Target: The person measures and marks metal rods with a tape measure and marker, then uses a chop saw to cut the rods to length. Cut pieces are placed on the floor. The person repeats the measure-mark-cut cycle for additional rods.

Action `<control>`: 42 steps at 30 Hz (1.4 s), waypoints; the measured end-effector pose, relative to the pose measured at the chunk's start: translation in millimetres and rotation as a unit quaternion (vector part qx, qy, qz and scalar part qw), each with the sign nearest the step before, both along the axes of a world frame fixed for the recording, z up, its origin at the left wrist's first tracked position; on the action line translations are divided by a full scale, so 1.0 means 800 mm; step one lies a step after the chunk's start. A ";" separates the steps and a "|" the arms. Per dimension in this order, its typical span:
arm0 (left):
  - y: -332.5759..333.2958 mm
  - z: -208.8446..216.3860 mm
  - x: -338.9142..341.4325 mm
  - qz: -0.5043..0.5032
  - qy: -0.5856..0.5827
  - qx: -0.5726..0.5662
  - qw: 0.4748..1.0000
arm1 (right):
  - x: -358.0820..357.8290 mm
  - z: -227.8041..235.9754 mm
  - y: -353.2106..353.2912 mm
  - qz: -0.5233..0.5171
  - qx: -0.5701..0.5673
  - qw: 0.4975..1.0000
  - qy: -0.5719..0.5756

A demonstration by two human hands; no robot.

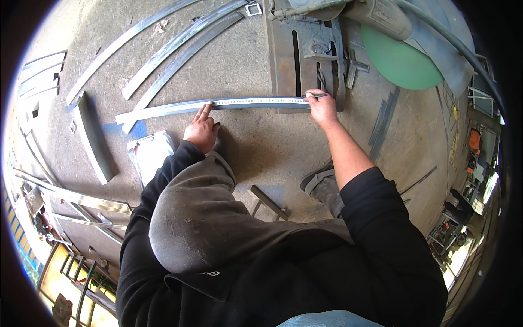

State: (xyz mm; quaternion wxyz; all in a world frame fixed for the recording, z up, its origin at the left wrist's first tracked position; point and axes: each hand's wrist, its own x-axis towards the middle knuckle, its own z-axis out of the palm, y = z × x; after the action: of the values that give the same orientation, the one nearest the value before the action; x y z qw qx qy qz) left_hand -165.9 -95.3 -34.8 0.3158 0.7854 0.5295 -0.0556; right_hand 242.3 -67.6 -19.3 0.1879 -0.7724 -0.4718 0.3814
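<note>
Silver flat metal strip (180,109) lies across the middle of the frame; the left hand (201,131) presses it with open fingers, the right hand (322,108) pinches a dark pen (316,96) at its right end.

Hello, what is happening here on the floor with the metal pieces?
A person crouches over a concrete floor and works on a long flat metal strip. A measuring tape lies along the strip. The left hand presses its fingers on the tape and strip to hold them down. The right hand holds a dark pen or marker with its tip at the tape's far end, next to a steel machine base. More curved metal strips lie nearby.
</note>
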 end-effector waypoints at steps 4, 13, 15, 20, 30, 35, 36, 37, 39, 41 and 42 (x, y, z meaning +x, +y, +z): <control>0.001 0.000 0.001 0.003 0.002 -0.005 1.000 | 0.003 0.003 0.002 0.016 -0.019 1.000 -0.006; 0.002 0.005 0.002 0.007 0.006 -0.014 1.000 | -0.002 0.013 0.004 0.029 -0.031 0.999 -0.033; 0.002 0.006 0.002 0.008 0.007 -0.017 1.000 | -0.002 0.012 0.003 0.020 -0.024 0.999 -0.029; 0.002 0.006 0.001 0.007 0.000 -0.010 1.000 | 0.000 0.003 0.005 0.009 -0.015 1.000 -0.023; 0.002 0.005 -0.001 0.004 -0.007 -0.009 1.000 | -0.001 0.006 0.001 -0.006 0.003 1.000 0.009; 0.002 0.007 -0.001 0.002 0.000 -0.013 1.000 | 0.002 0.006 0.002 0.018 -0.013 1.000 -0.021; 0.002 0.007 -0.001 0.002 0.000 -0.013 1.000 | 0.002 0.006 0.002 0.020 -0.010 0.999 -0.023; 0.003 0.007 -0.001 0.001 0.000 -0.013 1.000 | 0.001 0.006 0.002 0.022 -0.008 0.999 -0.025; 0.003 0.007 -0.001 0.002 -0.003 -0.015 1.000 | 0.001 0.005 0.002 0.026 -0.007 0.999 -0.032; 0.003 0.006 -0.002 0.005 -0.010 -0.018 1.000 | 0.001 0.004 0.003 0.031 -0.010 0.999 -0.039; 0.002 0.005 -0.002 0.006 -0.010 -0.018 1.000 | 0.002 0.003 0.003 0.029 -0.016 0.999 -0.041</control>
State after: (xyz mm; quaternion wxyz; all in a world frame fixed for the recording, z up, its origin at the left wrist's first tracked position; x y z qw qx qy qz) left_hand -167.5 -93.4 -30.7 0.3349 0.7773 0.5297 -0.0557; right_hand 243.7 -65.3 -16.6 0.1452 -0.7764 -0.4952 0.3617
